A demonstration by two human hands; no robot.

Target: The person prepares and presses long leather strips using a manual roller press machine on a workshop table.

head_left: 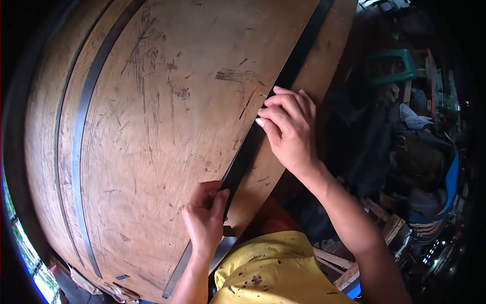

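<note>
A long black strip [245, 154] runs diagonally across a worn wooden table [167, 126], near its right edge. My right hand [290, 121] lies over the strip's upper part, its bent fingertips pressed together at the strip's left edge. Lower down, my left hand [207, 213] pinches the same strip between thumb and fingers at its left side. Beneath my left hand, a grey band [177, 271] continues toward the table's near edge; how it joins the black strip is hidden by my wrist.
A second dark strip [77, 152] and a thin dark cord [59, 137] lie along the table's left side. Right of the table are a green plastic frame [392, 67], a white crumpled piece [415, 117], dark bags and wood scraps [392, 228]. A yellow paint-spotted garment [273, 273] borders the table.
</note>
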